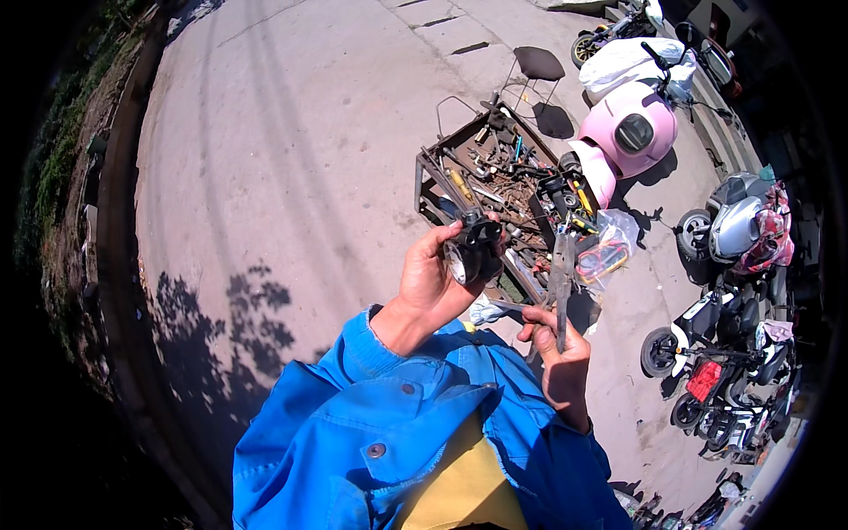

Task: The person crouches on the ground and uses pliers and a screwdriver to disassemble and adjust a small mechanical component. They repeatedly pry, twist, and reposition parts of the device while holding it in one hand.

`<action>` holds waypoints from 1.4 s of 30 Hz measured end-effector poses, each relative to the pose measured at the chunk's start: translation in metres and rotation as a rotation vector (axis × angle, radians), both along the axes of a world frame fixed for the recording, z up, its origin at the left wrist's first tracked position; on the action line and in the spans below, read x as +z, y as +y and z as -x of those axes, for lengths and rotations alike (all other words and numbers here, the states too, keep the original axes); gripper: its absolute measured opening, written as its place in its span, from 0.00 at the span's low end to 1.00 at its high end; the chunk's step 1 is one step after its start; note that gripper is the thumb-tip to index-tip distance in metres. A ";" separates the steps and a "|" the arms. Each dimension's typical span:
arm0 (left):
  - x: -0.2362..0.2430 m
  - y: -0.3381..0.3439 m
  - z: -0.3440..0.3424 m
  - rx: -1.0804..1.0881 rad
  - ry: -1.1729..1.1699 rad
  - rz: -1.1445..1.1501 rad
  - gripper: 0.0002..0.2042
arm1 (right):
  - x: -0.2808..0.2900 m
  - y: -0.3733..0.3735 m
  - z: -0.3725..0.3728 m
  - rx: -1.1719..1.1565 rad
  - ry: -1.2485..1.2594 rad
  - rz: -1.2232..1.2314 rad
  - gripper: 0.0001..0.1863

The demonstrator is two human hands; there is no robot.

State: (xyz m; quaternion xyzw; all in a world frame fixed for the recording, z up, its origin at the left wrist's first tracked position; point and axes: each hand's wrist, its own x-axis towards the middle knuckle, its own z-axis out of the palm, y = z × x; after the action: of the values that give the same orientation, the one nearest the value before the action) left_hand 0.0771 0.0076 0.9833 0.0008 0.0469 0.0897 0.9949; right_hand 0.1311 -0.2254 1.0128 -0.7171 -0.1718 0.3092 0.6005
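My left hand (428,283) grips a dark, rounded part (477,243) with a silver face on its lower left, held over the near edge of a rusty metal tool cart (426,185). To its lower right, my right hand (556,362) is closed on a long, flat grey metal tool (561,283) that points up toward the cart. A thinner dark piece extends leftward from those fingers; what it is I cannot tell. Loose tools and small parts fill the cart. A clear plastic bag holding a red-and-yellow device (605,256) lies right of the tool.
A pink scooter (640,132) with a white cover (618,66) stands beyond the cart, beside a black folding seat (539,62). More scooters (707,344) line the right side. A concrete pavement (291,132) stretches left to a curb with greenery (53,177).
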 end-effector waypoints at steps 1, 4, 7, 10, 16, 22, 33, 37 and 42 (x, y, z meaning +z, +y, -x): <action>0.001 0.000 0.001 0.009 0.009 0.007 0.22 | -0.003 0.000 0.002 -0.005 0.008 0.008 0.18; -0.002 0.005 0.000 0.012 0.001 0.002 0.22 | -0.004 0.004 0.006 -0.015 0.027 0.011 0.18; -0.001 0.004 0.001 0.028 0.024 -0.001 0.23 | -0.005 0.002 0.007 -0.010 0.038 0.008 0.17; 0.001 0.003 -0.003 0.036 0.006 -0.008 0.23 | -0.004 0.000 0.004 -0.015 0.021 0.004 0.16; 0.000 -0.007 -0.015 0.020 0.009 -0.081 0.26 | 0.000 -0.007 -0.003 -0.032 0.014 -0.069 0.20; 0.003 -0.021 -0.023 0.071 -0.028 -0.197 0.26 | -0.001 -0.019 -0.013 0.016 -0.013 -0.096 0.22; 0.008 -0.041 -0.025 0.125 0.034 -0.239 0.26 | -0.001 -0.039 -0.018 0.069 0.022 -0.091 0.15; 0.010 -0.045 -0.025 0.136 0.083 -0.295 0.23 | -0.001 -0.044 -0.019 0.101 -0.026 -0.069 0.18; 0.001 -0.048 -0.024 0.151 0.122 -0.377 0.16 | -0.012 -0.059 -0.032 0.178 -0.265 0.099 0.14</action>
State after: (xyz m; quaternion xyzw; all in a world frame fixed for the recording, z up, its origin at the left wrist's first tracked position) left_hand 0.1007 -0.0404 0.9846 0.1890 0.0894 0.1710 0.9628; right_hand 0.1635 -0.2849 1.0007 -0.7623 -0.2969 0.2723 0.5066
